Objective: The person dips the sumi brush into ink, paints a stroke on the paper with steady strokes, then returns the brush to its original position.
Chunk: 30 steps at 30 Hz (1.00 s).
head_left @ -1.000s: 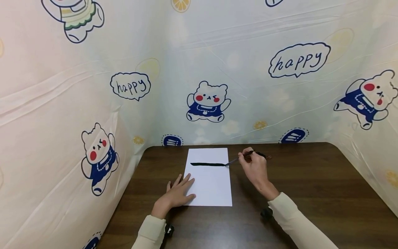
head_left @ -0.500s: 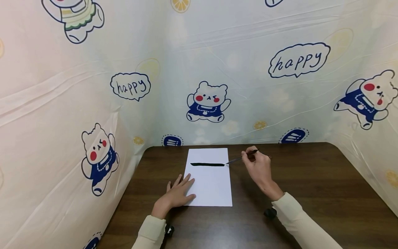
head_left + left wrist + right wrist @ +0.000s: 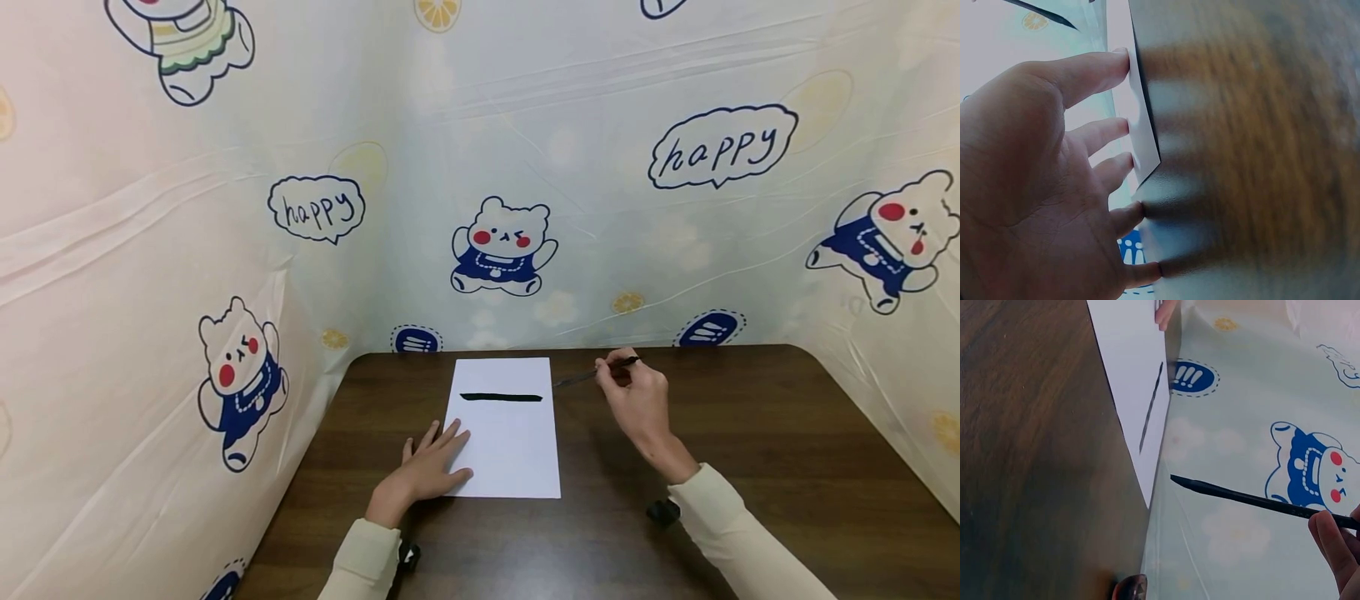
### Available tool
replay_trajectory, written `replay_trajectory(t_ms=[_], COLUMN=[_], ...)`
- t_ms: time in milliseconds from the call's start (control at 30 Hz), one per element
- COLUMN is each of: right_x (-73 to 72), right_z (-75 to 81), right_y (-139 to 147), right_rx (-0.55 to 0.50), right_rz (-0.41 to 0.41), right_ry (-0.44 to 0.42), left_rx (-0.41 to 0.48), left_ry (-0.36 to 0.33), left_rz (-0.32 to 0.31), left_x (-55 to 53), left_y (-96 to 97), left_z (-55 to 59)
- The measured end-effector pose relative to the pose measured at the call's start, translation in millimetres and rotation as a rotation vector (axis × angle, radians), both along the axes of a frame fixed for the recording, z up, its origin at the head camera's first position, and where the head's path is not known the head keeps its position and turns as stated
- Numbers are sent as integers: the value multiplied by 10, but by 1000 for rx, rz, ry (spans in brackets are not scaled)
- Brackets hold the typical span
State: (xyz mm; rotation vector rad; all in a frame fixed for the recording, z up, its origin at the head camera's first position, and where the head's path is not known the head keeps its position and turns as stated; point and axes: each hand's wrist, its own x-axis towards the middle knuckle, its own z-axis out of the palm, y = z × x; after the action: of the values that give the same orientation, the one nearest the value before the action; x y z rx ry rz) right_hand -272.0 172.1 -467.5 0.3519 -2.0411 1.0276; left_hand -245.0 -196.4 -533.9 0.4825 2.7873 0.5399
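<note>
A white sheet of paper (image 3: 512, 454) lies on the dark wooden table, with one thick black stroke (image 3: 501, 397) running sideways across its upper part. My left hand (image 3: 422, 473) rests spread over the sheet's lower left edge; in the left wrist view the thumb and two fingers touch the paper (image 3: 1141, 134), the others the table. To the right of the sheet, my right hand (image 3: 643, 403) pinches a slim black paintbrush (image 3: 1241, 497). Its slanted dark tip points left, raised near the sheet's right edge.
The wooden table (image 3: 750, 433) has patterned cloth (image 3: 600, 167) hanging around its back and sides. A glossy red-brown object (image 3: 1130, 589) shows at the bottom of the right wrist view, by the table's far edge.
My right hand has moved right and slightly back with the paintbrush, whose tip has left the end of the black stroke. My left hand and the paper stay in place.
</note>
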Motion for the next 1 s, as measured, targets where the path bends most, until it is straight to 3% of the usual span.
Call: replay_trajectory(t_ms=[567, 700, 800, 1000], right_x=[6, 4, 3, -4], right_z=[122, 147, 162, 180], right_y=[244, 309, 345, 413], right_rx=[7, 9, 15, 3], right_rz=[-62, -67, -71, -92], right_ry=[62, 72, 80, 86], left_rx=[50, 78, 102, 94], left_ry=[2, 3, 28, 36], left_rz=[-18, -21, -33, -21], left_x=[21, 19, -3, -39], left_y=[7, -16, -61, -73], left_z=[55, 24, -76, -153])
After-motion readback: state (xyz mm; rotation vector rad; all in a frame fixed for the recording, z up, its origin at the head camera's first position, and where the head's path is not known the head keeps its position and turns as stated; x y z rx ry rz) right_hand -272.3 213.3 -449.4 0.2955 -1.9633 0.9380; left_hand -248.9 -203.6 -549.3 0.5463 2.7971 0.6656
